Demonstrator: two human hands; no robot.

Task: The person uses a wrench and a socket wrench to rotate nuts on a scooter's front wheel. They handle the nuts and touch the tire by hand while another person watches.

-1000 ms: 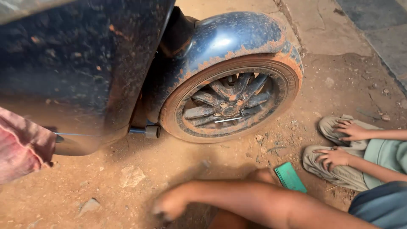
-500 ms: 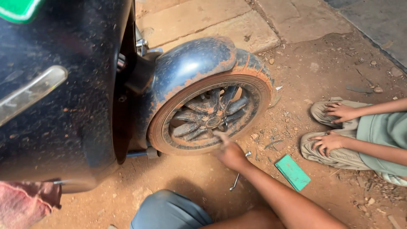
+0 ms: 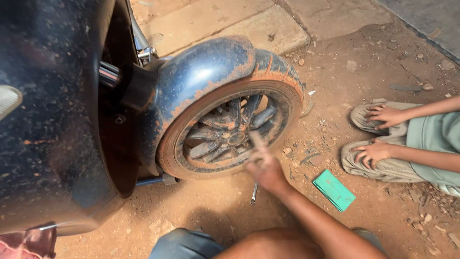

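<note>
One of the person's own hands, the right, reaches forward from the bottom of the view to the front wheel of a dark scooter, with the fingers blurred and lifted against the spokes near the hub; whether they are closed on anything cannot be told from the blur. The left hand does not show anywhere in the view. Just below and a little to the left of the right hand, a small metal spanner lies on the dirt ground, close to the wrist but not touching it. The wheel stands upright, its tyre and rim caked in orange mud, and a muddy blue mudguard arches over it above and to the left of the hand. Farther left, the scooter's dark body panel fills that side of the view. To the right of the hand, near the forearm, a flat green card-like packet lies on the ground. Well beyond it to the right, another person crouches, with two hands resting on a pair of worn sandals. Pale stone slabs lie beyond the wheel, on the far side from the hand.
</note>
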